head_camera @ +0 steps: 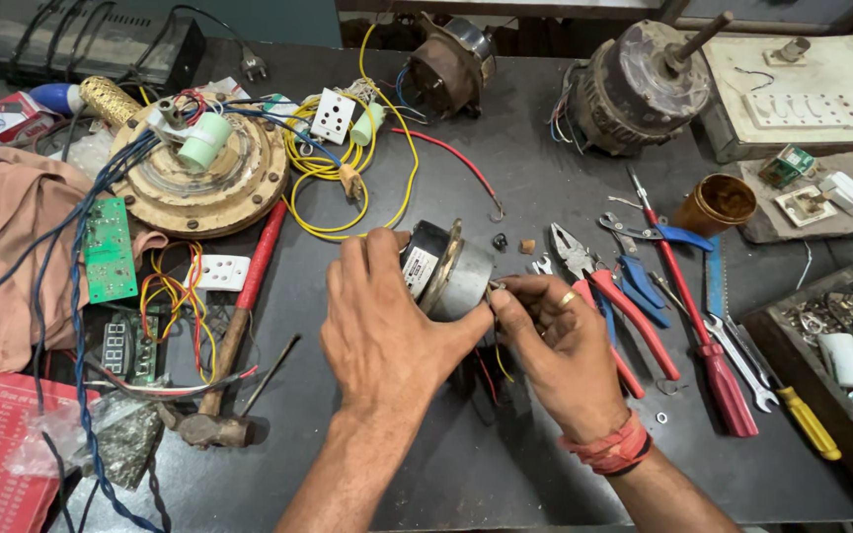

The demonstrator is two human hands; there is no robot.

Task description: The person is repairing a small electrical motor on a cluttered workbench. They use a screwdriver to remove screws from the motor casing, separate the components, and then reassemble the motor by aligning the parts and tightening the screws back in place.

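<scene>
small motor (451, 276): held above the dark workbench (545, 197), just left of the red-handled pliers (609, 301)
left hand (387, 326): wrapped around the motor's left side
right hand (550, 341): fingertips pinching at the motor's right edge, between motor and pliers

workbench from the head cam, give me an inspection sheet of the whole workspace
surface: dark worktable, crowded, scuffed.
job's things: small motor lifted off the top.
clutter: hammer, red pliers, red screwdriver, green circuit board, round fan motor base, brown tin.
grippers: left hand grips the small motor's body; right hand pinches at its side.
cables: yellow wire coiled; blue wires trailing left.
surroundings: large motor at back, parts tray right, cloth left.
</scene>
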